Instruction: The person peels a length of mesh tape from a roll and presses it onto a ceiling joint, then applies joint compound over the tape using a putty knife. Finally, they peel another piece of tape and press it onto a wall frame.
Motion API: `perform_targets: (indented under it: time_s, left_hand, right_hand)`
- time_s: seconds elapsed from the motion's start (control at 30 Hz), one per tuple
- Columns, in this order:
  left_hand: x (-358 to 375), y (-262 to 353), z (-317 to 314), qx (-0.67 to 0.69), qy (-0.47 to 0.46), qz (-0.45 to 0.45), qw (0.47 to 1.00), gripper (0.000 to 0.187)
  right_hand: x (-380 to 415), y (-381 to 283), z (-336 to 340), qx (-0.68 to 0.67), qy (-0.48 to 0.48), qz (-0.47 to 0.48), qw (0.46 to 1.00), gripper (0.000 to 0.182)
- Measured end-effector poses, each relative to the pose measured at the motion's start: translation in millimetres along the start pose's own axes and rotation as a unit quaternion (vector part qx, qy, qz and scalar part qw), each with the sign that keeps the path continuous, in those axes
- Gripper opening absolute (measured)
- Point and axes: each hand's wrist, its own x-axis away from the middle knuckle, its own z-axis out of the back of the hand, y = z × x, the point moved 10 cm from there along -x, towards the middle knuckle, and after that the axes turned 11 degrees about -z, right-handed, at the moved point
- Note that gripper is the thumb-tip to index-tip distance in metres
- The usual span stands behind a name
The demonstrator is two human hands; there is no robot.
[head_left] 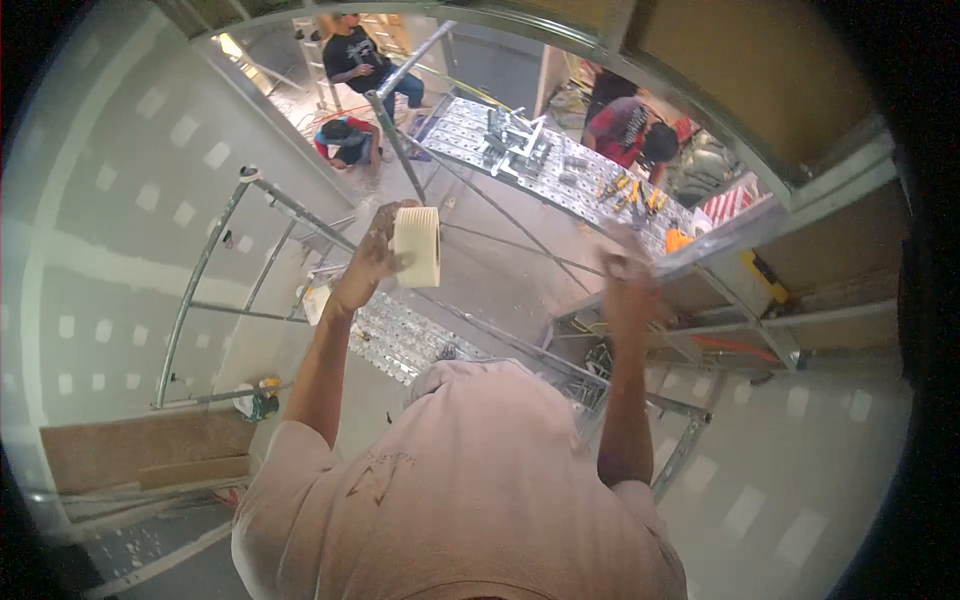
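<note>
My left hand (372,262) is raised in front of me, its fingers closed on a wide roll of pale tape (418,247). The roll's layered edge and part of its side face show. On the other side, my right hand (628,272) is lifted near the metal framing and smeared by motion. Its fingers do not show clearly, and I cannot make out whether anything is in them. Both hands are apart from each other, well above the floor.
Scaffold tubes (385,130) cross below and left. A perforated platform (470,130) carries metal pieces and yellow tools (630,192). Three people work below; one wears a red shirt (617,130). Metal framing (720,250) runs close on the right, with a yellow tool (765,277) on it.
</note>
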Motion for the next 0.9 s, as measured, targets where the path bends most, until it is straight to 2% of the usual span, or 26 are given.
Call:
perform_targets:
  time_s: [0.03,0.07,0.1,0.2,0.27,0.3,0.37,0.4,0.43,0.47,0.53,0.6,0.67,0.7,0.73,0.77,0.8,0.87,0.9]
  left_hand:
    - [1.7,-9.6,-11.1,0.001,-0.027,-0.01,1.0,0.082]
    - [2.4,-15.5,-21.5,0.002,-0.052,-0.019,0.998,0.081]
    - [-0.7,-10.8,-32.8,-0.038,-0.079,-0.02,0.996,0.083]
    - [7.8,-17.6,-62.3,0.031,-0.092,-0.002,0.995,0.09]
    - [13.3,-24.7,-72.3,0.042,-0.096,0.012,0.994,0.094]
    - [16.7,-24.8,-75.9,0.028,-0.101,0.015,0.994,0.095]
    - [21.9,-18.4,-83.3,0.017,-0.108,0.018,0.994,0.095]
    - [23.1,-12.2,-86.3,-0.042,-0.12,0.031,0.991,0.097]
    - [25.6,-9.9,-88.8,-0.102,-0.132,0.042,0.985,0.099]
    - [29.0,-13.0,-89.1,-0.099,-0.136,0.04,0.985,0.099]
    - [28.2,-3.8,-98.2,-0.251,-0.193,-0.106,0.943,0.094]
    - [27.9,8.7,-111.7,-0.256,-0.223,-0.133,0.931,0.09]
    - [29.9,-3.8,-115.0,-0.201,-0.208,-0.066,0.955,0.09]
    - [31.9,-3.5,-127.8,-0.188,-0.225,-0.078,0.953,0.09]
    - [31.1,-1.7,-133.2,-0.153,-0.212,-0.084,0.962,0.088]
    - [31.1,0.6,-135.0,-0.118,-0.199,-0.087,0.969,0.086]
    - [36.3,1.0,-142.8,-0.112,-0.212,-0.094,0.966,0.086]
    - [49.2,-28.4,-142.3,0.052,-0.144,0.053,0.987,0.088]
    - [53.9,-38.4,-142.9,0.033,-0.148,0.05,0.987,0.09]
  right_hand:
    - [17.6,-33.1,-27.6,0.05,-0.045,0.141,0.988,0.046]
    - [26.0,-54.9,-50.7,-0.121,-0.14,0.106,0.977,0.049]
    - [36.1,-69.5,-68.1,-0.169,-0.177,0.133,0.96,0.051]
    - [56.8,-78.3,-92.8,-0.186,-0.215,0.149,0.947,0.042]
    - [67.4,-72.9,-110.2,-0.183,-0.302,0.118,0.928,0.029]
    - [69.3,-76.2,-100.5,-0.148,-0.267,0.123,0.944,0.016]
    - [69.9,-69.3,-96.4,-0.099,-0.26,0.132,0.951,0.014]
    - [70.3,-66.9,-95.8,-0.052,-0.254,0.144,0.955,0.011]
    - [71.8,-65.4,-94.8,-0.05,-0.252,0.142,0.956,0.011]
    - [73.9,-65.5,-90.7,-0.087,-0.245,0.144,0.955,0.011]
    - [73.9,-57.7,-79.5,-0.112,-0.211,0.138,0.961,0.012]
    - [71.7,-19.4,-98.7,-0.136,-0.273,-0.014,0.952,0.022]
    - [73.5,-4.4,-115.4,-0.347,-0.338,-0.057,0.873,0.02]
    - [73.0,3.4,-116.9,-0.345,-0.316,-0.058,0.882,0.02]
    - [78.2,5.0,-123.8,-0.496,-0.346,-0.094,0.791,0.018]
    - [83.5,2.5,-125.9,-0.632,-0.366,-0.121,0.672,0.017]
    - [84.8,5.2,-123.1,-0.635,-0.352,-0.115,0.678,0.017]
    - [89.2,16.0,-124.7,-0.659,-0.329,-0.155,0.658,0.016]
    - [91.1,18.7,-123.6,-0.656,-0.332,-0.145,0.662,0.017]
